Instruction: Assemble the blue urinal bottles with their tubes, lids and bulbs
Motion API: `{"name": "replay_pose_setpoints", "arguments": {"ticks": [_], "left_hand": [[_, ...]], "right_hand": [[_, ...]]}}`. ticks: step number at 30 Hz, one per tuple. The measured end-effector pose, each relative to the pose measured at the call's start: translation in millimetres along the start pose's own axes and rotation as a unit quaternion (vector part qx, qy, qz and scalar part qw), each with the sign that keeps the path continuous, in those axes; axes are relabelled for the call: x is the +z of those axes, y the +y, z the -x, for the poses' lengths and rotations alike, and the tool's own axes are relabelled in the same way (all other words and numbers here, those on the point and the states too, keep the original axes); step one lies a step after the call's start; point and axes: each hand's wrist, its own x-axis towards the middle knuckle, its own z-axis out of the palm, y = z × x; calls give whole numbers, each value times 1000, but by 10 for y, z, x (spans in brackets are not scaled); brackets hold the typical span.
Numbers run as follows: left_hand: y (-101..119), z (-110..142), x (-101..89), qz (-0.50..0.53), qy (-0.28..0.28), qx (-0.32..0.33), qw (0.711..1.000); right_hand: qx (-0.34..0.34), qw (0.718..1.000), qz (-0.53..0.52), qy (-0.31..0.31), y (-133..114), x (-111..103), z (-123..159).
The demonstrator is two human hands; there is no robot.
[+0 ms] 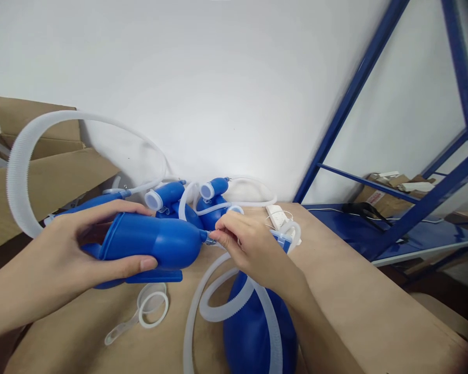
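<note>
My left hand [89, 239] is wrapped round a blue plastic cylinder [167, 241] with a rounded end, held sideways above the table. At its narrow tip sits a small clear fitting with metal wire [208, 238]. My right hand [253, 244] pinches at this tip; its fingertips hide part of the fitting. Below the cylinder lie a white ring [153, 324] and a clear round piece with a handle [125, 327]. Close under my right hand, a translucent corrugated hose [218, 313] loops over a large blue rounded body [257, 332].
Similar blue cylinders with white rims [167, 195] stand at the back by the wall. A long corrugated hose [17, 171] arches over a cardboard box [42, 182] at left. A white power strip [277, 216] lies behind; a blue metal frame [354, 98] rises at right.
</note>
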Motion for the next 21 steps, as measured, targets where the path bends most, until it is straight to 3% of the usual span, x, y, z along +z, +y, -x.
{"name": "replay_pose_setpoints", "arguments": {"ticks": [9, 21], "left_hand": [[-9, -24, 24, 11, 19, -7, 1000], [53, 23, 117, -10, 64, -53, 996]], "right_hand": [[-74, 980, 185, 23, -74, -9, 50], [-66, 957, 283, 16, -139, 33, 83]]}}
